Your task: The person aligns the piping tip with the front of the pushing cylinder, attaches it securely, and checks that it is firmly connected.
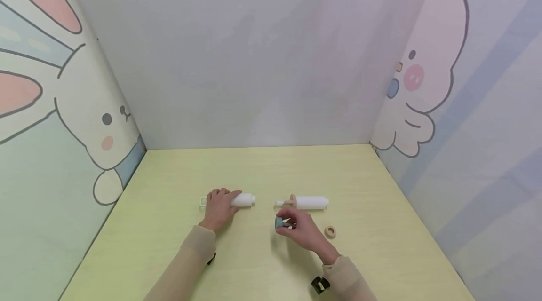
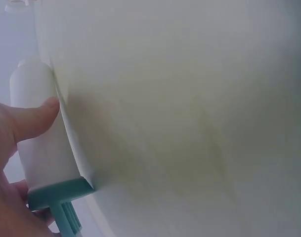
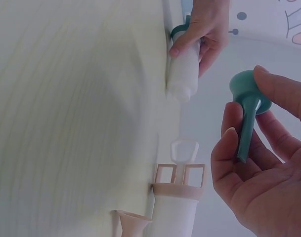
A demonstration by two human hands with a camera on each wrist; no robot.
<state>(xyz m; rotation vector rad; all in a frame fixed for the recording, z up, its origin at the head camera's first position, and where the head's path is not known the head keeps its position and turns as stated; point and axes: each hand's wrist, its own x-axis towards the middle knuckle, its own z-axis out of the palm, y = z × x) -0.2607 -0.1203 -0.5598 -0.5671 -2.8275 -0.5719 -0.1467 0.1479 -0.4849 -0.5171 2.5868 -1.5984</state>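
On the left half of the yellow table (image 1: pixel 254 167), the left hand (image 1: pixel 219 210) gripped a white tube (image 1: pixel 243 200), its thumb laid along one side and its other fingers curled round behind. That tube lay on its side right under the palm, its plain end sticking out past the thumb towards the right hand (image 1: pixel 304 231), its green collar (image 2: pixel 61 193) at the opposite end, close by the fingers.

Nearer the middle, the right hand pinched a green funnel (image 3: pixel 245 85) between thumb and fingertips. The funnel sat at the very tips, on the side facing the left hand, its wide round head outward and its narrow stem pointing back into the palm. It was well apart from the left hand's tube.

Just beyond the right hand, a second white tube (image 1: pixel 311 202) lay on its side, with a beige collar (image 3: pixel 177 191) and a pale loop (image 3: pixel 184 151) pointing left. A beige funnel (image 1: pixel 330 232) rested on the table near the right wrist, apart from the fingers. Cartoon animals decorated the left wall (image 1: pixel 51 188) and right wall (image 1: pixel 491 150)
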